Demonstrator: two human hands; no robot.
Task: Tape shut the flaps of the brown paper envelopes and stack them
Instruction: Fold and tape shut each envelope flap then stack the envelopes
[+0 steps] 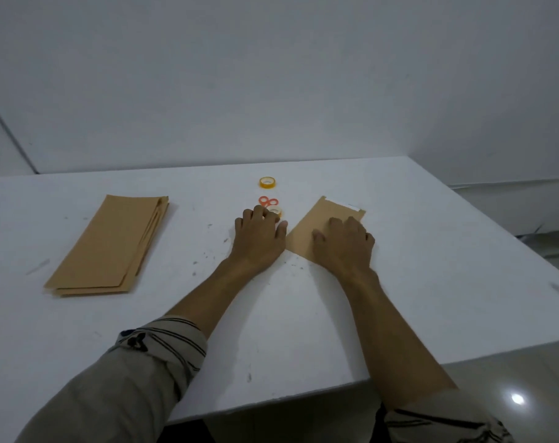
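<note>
Here, envelope [310, 231] under right hand [345, 244]

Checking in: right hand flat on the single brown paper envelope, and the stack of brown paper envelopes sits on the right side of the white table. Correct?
Not quite. The head view shows the stack of brown paper envelopes on the left side of the white table, not the right. The right hand does lie flat on the single brown paper envelope.

On the white rectangular table [303, 330], a stack of flat brown paper envelopes [108, 247] lies at the left. A single brown paper envelope [316, 225] lies right of centre, under the right hand [345, 244]. Just left of it rests the left hand [259, 238], touching a small yellow tape roll [276, 211]. Behind that lie orange-handled scissors [267, 201], and farther back a second yellow tape roll [267, 182].
</note>
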